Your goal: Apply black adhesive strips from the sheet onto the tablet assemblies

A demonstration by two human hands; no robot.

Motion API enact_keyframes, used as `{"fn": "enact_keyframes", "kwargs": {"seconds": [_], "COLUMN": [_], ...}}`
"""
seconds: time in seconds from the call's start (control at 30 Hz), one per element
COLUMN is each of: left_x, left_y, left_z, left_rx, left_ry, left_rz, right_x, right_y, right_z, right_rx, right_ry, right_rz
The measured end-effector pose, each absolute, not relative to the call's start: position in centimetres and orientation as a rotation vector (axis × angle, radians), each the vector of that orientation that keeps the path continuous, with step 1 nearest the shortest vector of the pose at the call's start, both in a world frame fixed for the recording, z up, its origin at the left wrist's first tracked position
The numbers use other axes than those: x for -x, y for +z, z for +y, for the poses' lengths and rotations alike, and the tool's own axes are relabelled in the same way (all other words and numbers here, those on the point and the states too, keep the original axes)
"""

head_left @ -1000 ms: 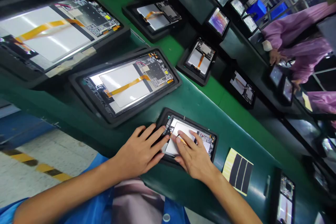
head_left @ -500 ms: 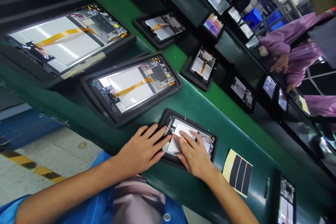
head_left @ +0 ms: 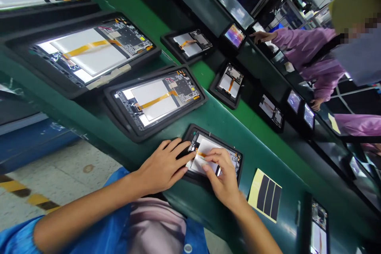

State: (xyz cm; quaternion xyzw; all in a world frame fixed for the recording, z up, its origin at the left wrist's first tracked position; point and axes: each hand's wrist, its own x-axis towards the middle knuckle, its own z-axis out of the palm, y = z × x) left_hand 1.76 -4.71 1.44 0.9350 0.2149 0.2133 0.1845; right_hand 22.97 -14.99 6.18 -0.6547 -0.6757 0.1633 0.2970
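Note:
An opened tablet lies in a black foam tray on the green bench in front of me. Its inside shows a white battery, a circuit board and an orange ribbon cable. My left hand rests spread over the tray's left end, fingertips near the cable's left end. Over the middle of the tablet is my right hand, its fingers bent and the index fingertip at the cable. The thumb stays apart from it, nothing visible between them. Part of the cable and board is hidden under this hand.
Beside the tablet lies a yellow sheet with black adhesive strips. Another opened tablet sits in its tray behind my left hand, with more to the left. Several trays stand along the green line. Across it, a person in pink sleeves works.
My right hand's fingers have gone from lying flatter to bent and lifted, uncovering more of the orange cable. My left hand stays nearly still. Across the line, the person's arm has reached out.

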Motion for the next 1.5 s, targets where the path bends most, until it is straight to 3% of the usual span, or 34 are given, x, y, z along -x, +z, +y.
{"fn": "enact_keyframes", "kwargs": {"seconds": [0.17,0.67,1.0,1.5], "left_x": [-1.0,-1.2,-1.3,-2.1], "left_y": [0.9,1.0,0.7,0.8], "left_z": [-4.4,-4.6,-4.5,-5.2], "left_rx": [-2.433,-2.539,-2.503,-2.709], "left_ry": [0.768,0.732,0.789,0.54], "left_rz": [0.656,0.616,0.592,0.637], "right_x": [-20.9,-22.1,-23.1,-23.2], "right_y": [5.6,5.0,6.5,5.2], "right_z": [-14.4,-12.0,-11.4,-10.9], "right_rx": [1.868,1.997,1.943,1.907], "right_ry": [0.519,0.373,0.662,0.505], "right_rz": [-1.721,-1.87,-2.04,-1.938]}}
